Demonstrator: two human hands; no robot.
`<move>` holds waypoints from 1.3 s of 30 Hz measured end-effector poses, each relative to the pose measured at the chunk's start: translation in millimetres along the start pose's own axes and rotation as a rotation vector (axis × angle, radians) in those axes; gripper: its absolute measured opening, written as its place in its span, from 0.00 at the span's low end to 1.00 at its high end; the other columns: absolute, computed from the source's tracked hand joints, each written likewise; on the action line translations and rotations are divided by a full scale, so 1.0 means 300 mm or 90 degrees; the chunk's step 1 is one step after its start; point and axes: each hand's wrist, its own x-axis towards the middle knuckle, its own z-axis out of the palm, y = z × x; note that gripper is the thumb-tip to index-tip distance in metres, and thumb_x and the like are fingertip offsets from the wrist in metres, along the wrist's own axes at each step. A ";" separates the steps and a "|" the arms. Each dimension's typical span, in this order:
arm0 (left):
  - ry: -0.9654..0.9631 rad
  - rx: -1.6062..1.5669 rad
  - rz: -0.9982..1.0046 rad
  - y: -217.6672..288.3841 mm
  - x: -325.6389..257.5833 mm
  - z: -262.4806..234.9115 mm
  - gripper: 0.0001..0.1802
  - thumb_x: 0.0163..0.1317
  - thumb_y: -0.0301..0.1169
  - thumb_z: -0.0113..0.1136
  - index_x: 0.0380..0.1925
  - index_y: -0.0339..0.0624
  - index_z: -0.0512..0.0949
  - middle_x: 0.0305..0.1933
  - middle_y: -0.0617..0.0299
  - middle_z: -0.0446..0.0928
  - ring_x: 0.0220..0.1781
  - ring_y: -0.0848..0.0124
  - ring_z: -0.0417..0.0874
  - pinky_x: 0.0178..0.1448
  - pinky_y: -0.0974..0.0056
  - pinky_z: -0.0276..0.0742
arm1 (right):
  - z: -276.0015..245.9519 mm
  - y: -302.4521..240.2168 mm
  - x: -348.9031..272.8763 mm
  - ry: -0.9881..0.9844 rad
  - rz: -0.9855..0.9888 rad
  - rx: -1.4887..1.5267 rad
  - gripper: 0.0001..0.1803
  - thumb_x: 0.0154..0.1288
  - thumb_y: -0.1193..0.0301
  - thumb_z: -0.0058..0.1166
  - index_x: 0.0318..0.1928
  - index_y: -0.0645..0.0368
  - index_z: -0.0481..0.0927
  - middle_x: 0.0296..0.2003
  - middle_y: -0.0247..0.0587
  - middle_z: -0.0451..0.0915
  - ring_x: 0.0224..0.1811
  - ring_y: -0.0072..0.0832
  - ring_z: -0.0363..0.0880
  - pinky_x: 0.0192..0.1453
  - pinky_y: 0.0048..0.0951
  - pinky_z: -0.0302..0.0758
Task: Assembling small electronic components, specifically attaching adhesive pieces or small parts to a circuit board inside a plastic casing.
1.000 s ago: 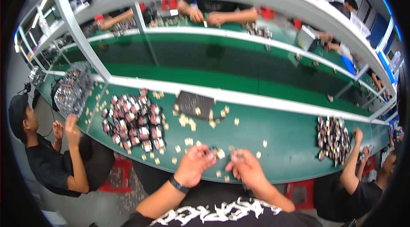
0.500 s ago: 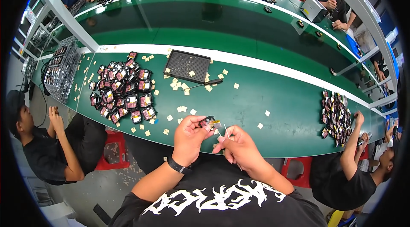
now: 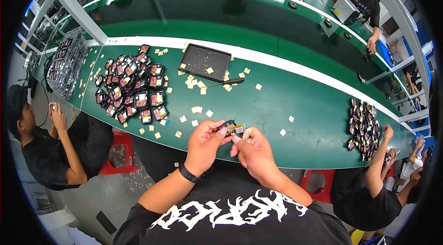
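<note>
My left hand [image 3: 205,146] is closed around a small black plastic housing [image 3: 228,124] with a yellow-edged part [image 3: 238,129] sticking out on its right side. Close against it, my right hand [image 3: 254,151] pinches a thin pale stick-like tool [image 3: 245,133], whose exact kind is too fine to make out. The right fingertips meet the left ones at the housing's lower edge, which hides part of it. Both hands are over the near edge of the green worktable [image 3: 221,102].
Left of my hands lies a heap of similar black housings [image 3: 129,83]; another pile [image 3: 363,127] is far right. A black tray [image 3: 205,62], a screwdriver [image 3: 230,81] and scattered pale square pieces [image 3: 196,110] lie ahead. Stacked clear trays [image 3: 67,65] stand far left. People sit on both sides.
My right hand has moved in against the housing, its thumb and fingers now touching it. The left hand keeps its grip. Across the table, a person's arm at the right has reached lower.
</note>
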 end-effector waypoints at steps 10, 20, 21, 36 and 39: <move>0.003 -0.052 -0.027 0.019 -0.003 0.008 0.08 0.73 0.19 0.53 0.50 0.34 0.71 0.52 0.51 0.79 0.52 0.64 0.86 0.57 0.59 0.88 | -0.122 0.025 -0.030 -0.009 -0.229 -0.240 0.16 0.68 0.78 0.64 0.51 0.60 0.72 0.24 0.29 0.74 0.25 0.11 0.67 0.28 0.19 0.63; -0.034 -0.016 0.023 -0.015 0.008 -0.010 0.11 0.70 0.14 0.55 0.49 0.33 0.71 0.49 0.54 0.78 0.52 0.68 0.84 0.57 0.59 0.88 | -0.093 -0.125 0.040 -0.076 -0.599 -0.928 0.17 0.58 0.71 0.69 0.49 0.53 0.84 0.39 0.31 0.80 0.31 0.31 0.84 0.31 0.33 0.80; -0.037 -0.006 0.021 -0.018 0.008 -0.011 0.11 0.70 0.14 0.55 0.49 0.34 0.71 0.49 0.54 0.79 0.52 0.68 0.84 0.57 0.59 0.88 | -0.089 -0.122 0.040 -0.073 -0.605 -0.934 0.17 0.58 0.71 0.69 0.49 0.53 0.84 0.39 0.31 0.80 0.31 0.31 0.84 0.31 0.33 0.80; -0.046 0.004 0.048 -0.011 -0.004 -0.009 0.10 0.68 0.12 0.54 0.45 0.35 0.69 0.47 0.52 0.80 0.49 0.67 0.85 0.55 0.61 0.87 | -0.052 -0.026 0.055 -0.037 -0.451 -0.600 0.09 0.66 0.73 0.65 0.45 0.61 0.86 0.35 0.42 0.84 0.35 0.36 0.85 0.39 0.33 0.80; -0.074 0.016 0.061 -0.018 0.003 -0.021 0.12 0.68 0.11 0.53 0.45 0.37 0.68 0.49 0.53 0.78 0.50 0.66 0.85 0.57 0.59 0.87 | -0.052 -0.036 0.064 -0.049 -0.396 -0.553 0.08 0.68 0.72 0.64 0.45 0.60 0.85 0.35 0.40 0.82 0.33 0.33 0.82 0.37 0.30 0.77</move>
